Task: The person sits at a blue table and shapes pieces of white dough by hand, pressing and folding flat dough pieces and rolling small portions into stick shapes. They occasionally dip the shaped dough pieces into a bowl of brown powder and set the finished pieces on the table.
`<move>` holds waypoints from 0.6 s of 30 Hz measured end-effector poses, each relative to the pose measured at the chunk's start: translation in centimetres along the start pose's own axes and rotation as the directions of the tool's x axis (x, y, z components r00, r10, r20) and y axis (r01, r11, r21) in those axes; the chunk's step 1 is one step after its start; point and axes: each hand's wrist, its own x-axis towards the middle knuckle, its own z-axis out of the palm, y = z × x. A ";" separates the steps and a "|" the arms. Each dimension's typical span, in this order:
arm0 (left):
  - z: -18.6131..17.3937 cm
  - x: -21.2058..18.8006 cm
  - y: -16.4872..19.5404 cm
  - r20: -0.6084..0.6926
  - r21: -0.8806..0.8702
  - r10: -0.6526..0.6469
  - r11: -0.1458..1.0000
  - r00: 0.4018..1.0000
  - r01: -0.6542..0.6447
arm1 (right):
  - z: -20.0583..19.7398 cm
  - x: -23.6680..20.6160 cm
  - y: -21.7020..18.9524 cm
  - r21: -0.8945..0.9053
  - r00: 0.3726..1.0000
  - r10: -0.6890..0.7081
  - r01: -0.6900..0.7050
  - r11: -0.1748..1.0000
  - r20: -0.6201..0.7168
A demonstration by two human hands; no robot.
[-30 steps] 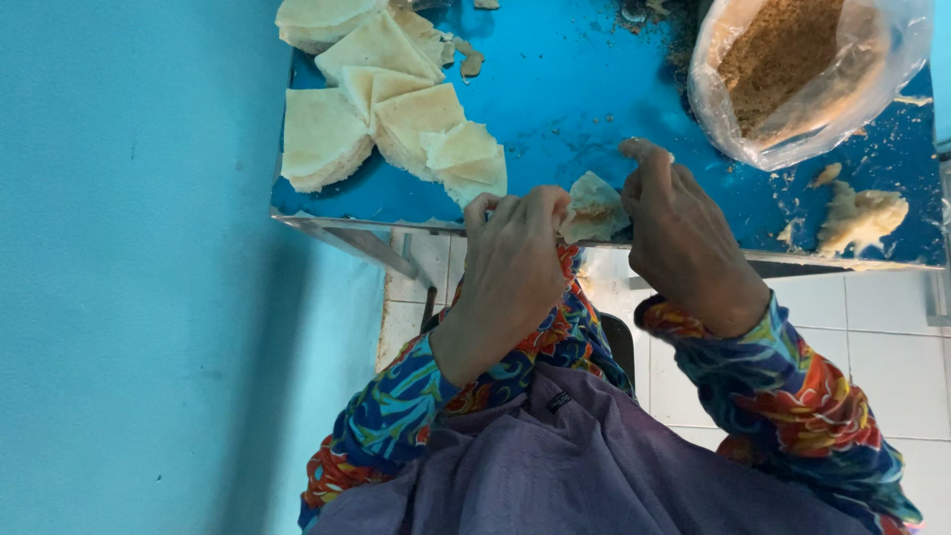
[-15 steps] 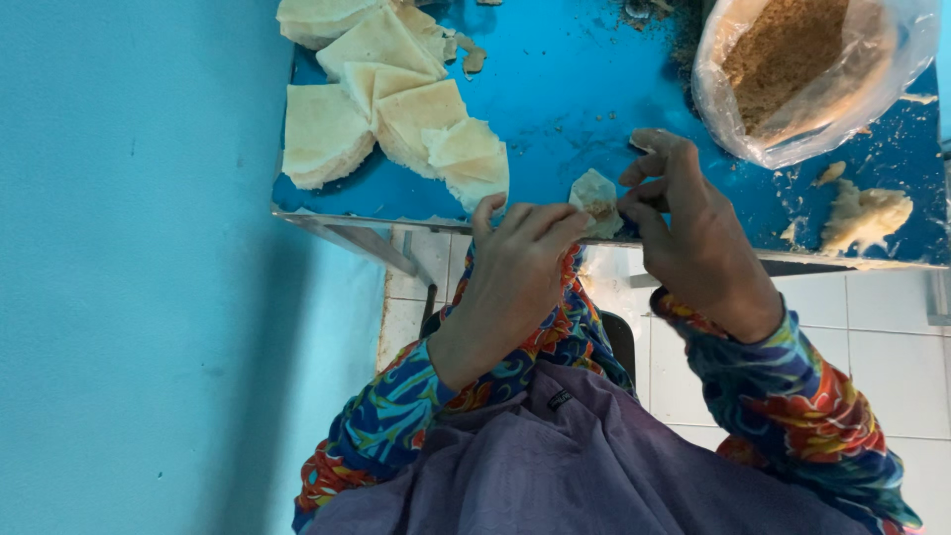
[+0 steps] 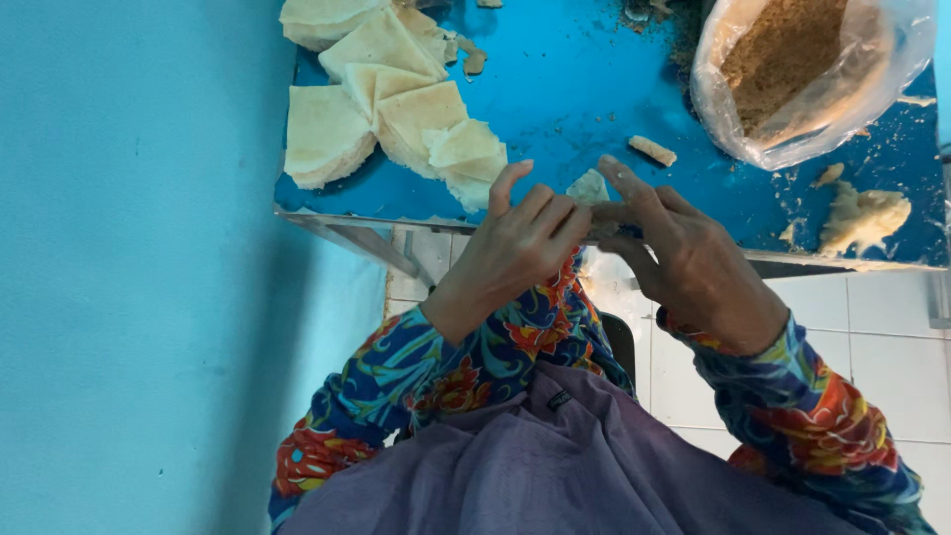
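Both hands have drawn closer together over the near edge of the blue counter (image 3: 614, 99), fingers now meeting around the small pale piece of dough (image 3: 590, 185). A second ago the left hand (image 3: 515, 248) and right hand (image 3: 684, 263) held the piece between them with a wider gap; now less of it shows, only its top peeking above the fingertips, and the right hand's fingers lie flatter, reaching left toward the other hand.

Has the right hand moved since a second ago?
Yes. The right hand slid left along the blue table edge, closing on the left hand around the dough piece.
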 end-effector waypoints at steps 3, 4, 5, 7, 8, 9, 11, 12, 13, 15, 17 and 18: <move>0.6 0.8 0.0 0.051 -0.026 -0.092 0.995 0.994 0.093 | -0.2 0.2 0.2 0.001 1.000 -0.011 0.011 1.000 0.026; 0.7 1.1 -0.1 0.053 -0.059 -0.111 0.992 0.992 0.114 | -0.1 0.3 0.3 -0.006 1.000 -0.006 0.006 1.000 0.027; 0.8 1.4 -0.1 0.057 -0.091 -0.132 0.986 0.990 0.137 | 0.0 0.4 0.4 -0.021 0.999 0.016 -0.015 1.000 0.035; 0.7 1.6 -0.1 0.050 -0.120 -0.154 0.980 0.987 0.159 | 0.2 0.7 0.6 -0.055 0.997 0.062 -0.059 0.997 0.047; 0.7 1.6 -0.1 0.039 -0.119 -0.157 0.980 0.987 0.161 | 0.1 1.0 0.9 -0.018 0.998 0.051 -0.050 0.999 0.044; 0.6 1.6 -0.1 0.029 -0.117 -0.161 0.980 0.987 0.163 | 0.0 1.5 1.2 0.021 0.998 0.040 -0.041 0.999 0.041; 0.6 1.4 0.0 0.032 -0.135 -0.161 0.977 0.986 0.164 | -0.3 2.5 1.8 0.127 0.995 0.047 -0.058 0.990 0.087; 0.6 1.4 0.0 0.031 -0.144 -0.158 0.976 0.987 0.161 | -0.6 3.2 2.2 0.190 0.989 0.060 -0.085 0.978 0.134; 0.7 1.3 0.1 0.045 -0.100 -0.143 0.984 0.989 0.147 | -0.7 3.6 2.5 0.251 0.981 0.068 -0.113 0.961 0.182; 0.8 1.2 0.4 0.072 -0.015 -0.117 0.993 0.991 0.118 | -0.6 4.0 2.7 0.222 0.991 0.014 -0.043 0.974 0.130; 0.6 0.8 0.7 0.056 0.004 -0.091 0.996 0.994 0.091 | -0.3 3.8 2.6 0.163 0.997 -0.001 -0.012 0.987 0.077; 0.5 0.6 0.9 0.051 0.013 -0.080 0.997 0.996 0.079 | 0.0 3.3 2.3 0.123 0.999 0.011 -0.016 0.992 0.047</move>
